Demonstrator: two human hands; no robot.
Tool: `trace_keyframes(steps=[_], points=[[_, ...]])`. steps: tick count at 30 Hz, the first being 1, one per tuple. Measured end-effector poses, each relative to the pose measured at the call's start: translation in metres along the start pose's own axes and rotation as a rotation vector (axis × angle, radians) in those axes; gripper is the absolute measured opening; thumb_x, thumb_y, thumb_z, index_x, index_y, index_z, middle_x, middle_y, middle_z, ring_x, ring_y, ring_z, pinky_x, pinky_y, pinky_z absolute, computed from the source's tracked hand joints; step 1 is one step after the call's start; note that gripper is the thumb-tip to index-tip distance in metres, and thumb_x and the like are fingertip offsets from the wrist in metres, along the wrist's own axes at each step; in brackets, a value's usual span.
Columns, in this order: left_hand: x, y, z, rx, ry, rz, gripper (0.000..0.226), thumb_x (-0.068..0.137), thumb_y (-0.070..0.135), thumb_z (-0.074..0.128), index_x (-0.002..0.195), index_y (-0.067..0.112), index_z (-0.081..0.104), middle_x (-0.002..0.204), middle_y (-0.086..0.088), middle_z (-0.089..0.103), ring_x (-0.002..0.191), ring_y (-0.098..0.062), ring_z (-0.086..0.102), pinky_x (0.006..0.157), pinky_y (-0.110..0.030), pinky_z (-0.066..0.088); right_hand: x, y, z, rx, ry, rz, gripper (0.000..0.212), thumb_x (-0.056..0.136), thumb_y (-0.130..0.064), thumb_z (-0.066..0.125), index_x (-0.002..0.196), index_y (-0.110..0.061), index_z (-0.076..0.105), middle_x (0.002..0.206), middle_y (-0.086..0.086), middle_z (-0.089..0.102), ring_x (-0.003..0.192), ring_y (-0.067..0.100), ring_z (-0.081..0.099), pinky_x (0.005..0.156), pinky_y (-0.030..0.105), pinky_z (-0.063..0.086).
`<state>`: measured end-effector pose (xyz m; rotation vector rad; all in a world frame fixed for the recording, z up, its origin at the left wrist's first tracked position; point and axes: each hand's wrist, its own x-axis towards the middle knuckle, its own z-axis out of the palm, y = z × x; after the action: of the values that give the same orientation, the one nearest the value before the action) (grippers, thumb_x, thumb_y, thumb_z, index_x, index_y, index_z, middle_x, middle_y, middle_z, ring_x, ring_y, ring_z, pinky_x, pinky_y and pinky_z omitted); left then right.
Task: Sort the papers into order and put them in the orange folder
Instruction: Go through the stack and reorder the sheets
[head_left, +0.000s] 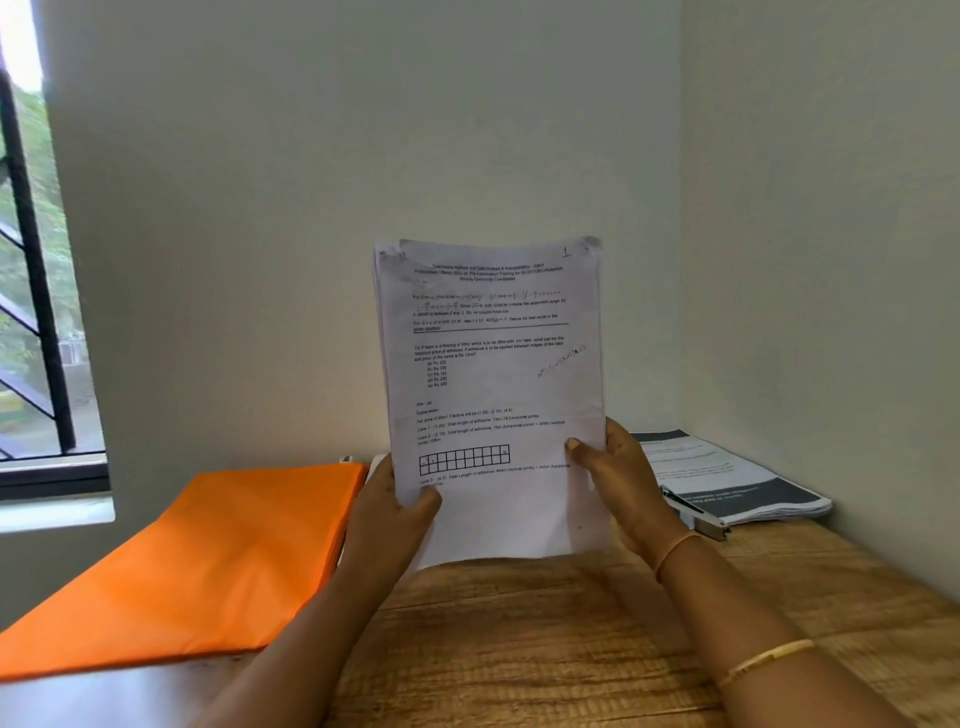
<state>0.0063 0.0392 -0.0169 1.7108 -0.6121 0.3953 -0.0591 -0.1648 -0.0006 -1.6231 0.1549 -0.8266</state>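
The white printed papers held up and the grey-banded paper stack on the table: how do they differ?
The white printed papers stand upright, gripped by the left hand and right hand; the grey-banded paper stack lies flat on the wooden table. The held papers' front sheet shows black text and a grid; the stack's top sheet carries dark grey bands. Both hold several sheets.

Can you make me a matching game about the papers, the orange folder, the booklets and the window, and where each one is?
Things:
1. papers
2. orange folder
3. grey-and-white booklets
4. window

Places:
A. lying flat on the left of the table
B. held upright by the left hand and right hand
C. in the wall, far left
D. stacked in the right corner

Pairs: 1-B, 2-A, 3-D, 4-C
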Motion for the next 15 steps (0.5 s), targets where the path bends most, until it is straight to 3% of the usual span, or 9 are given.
trace_keyframes(steps=[3,5,8,12,15], points=[[0.000,0.000,-0.001,-0.005,0.012,0.014,0.030,0.089,0.005,0.059,0.113,0.021,0.052,0.098,0.012,0.056,0.082,0.002,0.053,0.056,-0.007,0.043,-0.001,-0.002,-0.001,0.025,0.004,-0.002,0.030,0.094,-0.011,0.053,0.123,-0.021,0.054,0.117,0.002,0.061,0.107,0.021,0.056,0.098,0.039,0.046],[0.001,-0.002,-0.001,0.004,-0.031,-0.038,0.032,0.089,0.006,0.059,0.115,0.021,0.052,0.105,0.008,0.058,0.090,-0.007,0.057,0.064,-0.010,0.044,0.002,0.001,-0.002,0.007,-0.019,0.050,0.030,0.094,-0.010,0.053,0.122,-0.020,0.055,0.118,0.003,0.062,0.107,0.023,0.057,0.098,0.040,0.046],[0.000,-0.005,0.000,0.045,-0.134,-0.151,0.042,0.088,0.006,0.058,0.127,0.018,0.050,0.116,0.002,0.059,0.104,-0.019,0.057,0.083,-0.028,0.048,0.004,0.005,-0.003,-0.046,-0.044,0.128,0.031,0.093,-0.009,0.054,0.121,-0.019,0.057,0.120,0.005,0.063,0.107,0.025,0.059,0.099,0.042,0.046],[0.001,-0.006,-0.001,-0.003,-0.159,-0.200,0.039,0.089,0.008,0.058,0.125,0.020,0.050,0.112,0.003,0.059,0.093,-0.016,0.058,0.071,-0.024,0.047,0.006,0.008,-0.004,-0.054,-0.031,0.140,0.028,0.092,-0.008,0.055,0.117,-0.021,0.058,0.121,0.006,0.063,0.109,0.027,0.058,0.100,0.046,0.045],[0.006,-0.007,-0.006,-0.191,-0.181,-0.308,0.032,0.089,0.005,0.056,0.119,0.017,0.054,0.113,-0.006,0.065,0.092,-0.024,0.064,0.075,-0.036,0.053,0.008,0.007,-0.007,0.051,-0.053,0.209,0.027,0.092,-0.004,0.055,0.114,-0.018,0.059,0.112,0.006,0.066,0.102,0.027,0.061,0.098,0.045,0.047]])
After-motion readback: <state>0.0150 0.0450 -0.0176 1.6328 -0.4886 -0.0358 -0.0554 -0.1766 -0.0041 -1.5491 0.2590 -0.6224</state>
